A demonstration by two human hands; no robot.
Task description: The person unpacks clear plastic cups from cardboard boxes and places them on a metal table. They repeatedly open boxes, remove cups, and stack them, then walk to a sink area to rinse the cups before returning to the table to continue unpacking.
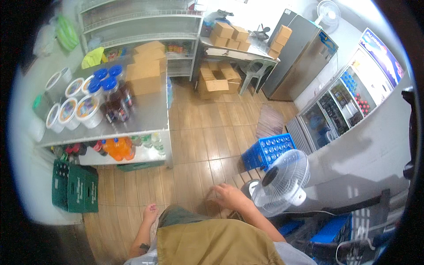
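Observation:
Beside my lap, my left hand (151, 213) hangs over the tiled floor with its fingers loosely bent and nothing visible in it. My right hand (230, 197) is held out in front of my body, fingers apart, holding nothing that I can see. To its right stands a white fan (282, 182) with a wire cage. A blue crate (268, 151) of bottles sits just beyond the fan. An olive-brown apron (216, 243) covers my front.
A metal table (148, 110) at left carries white tubs (89, 112), blue-lidded jars (112, 95) and cardboard boxes (143, 75). Green crates (75, 187) stand below. Farther back are an open carton (212, 84), a plastic chair (255, 73), a refrigerator (298, 57) and a glass-door drinks cooler (344, 97).

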